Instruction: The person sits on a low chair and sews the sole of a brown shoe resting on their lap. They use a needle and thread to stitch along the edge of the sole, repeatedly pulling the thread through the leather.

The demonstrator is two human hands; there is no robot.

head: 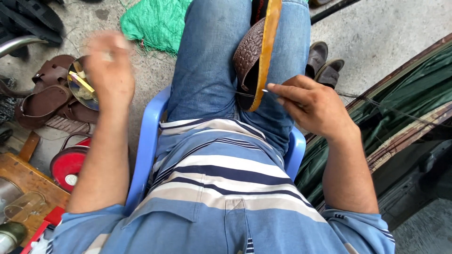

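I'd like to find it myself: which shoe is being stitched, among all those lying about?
Start at the blue plastic chair and the jeans-clad lap above it. The sandal stands on edge between the thighs, the right hand at its rim. Unlike the brown sandals on the ground, it has a textured brown strap and tan sole edge.

Soft, even daylight is filling the scene, and no hard shadows are falling on the pale concrete ground [376, 33]. The raised left hand [109, 63] is smearing into heavy motion blur, its fingers not resolving at all. The right hand [313, 106] is staying sharp, down to the thin metal needle [265, 91] pinched at its fingertips. A faint sheen is showing on the dark green glossy folded tarpaulin [414, 80] and the round shiny metal tin [80, 87]. The wide lens is bowing the striped blue shirt [221, 188] outward toward the lower edge, where focus is softening.
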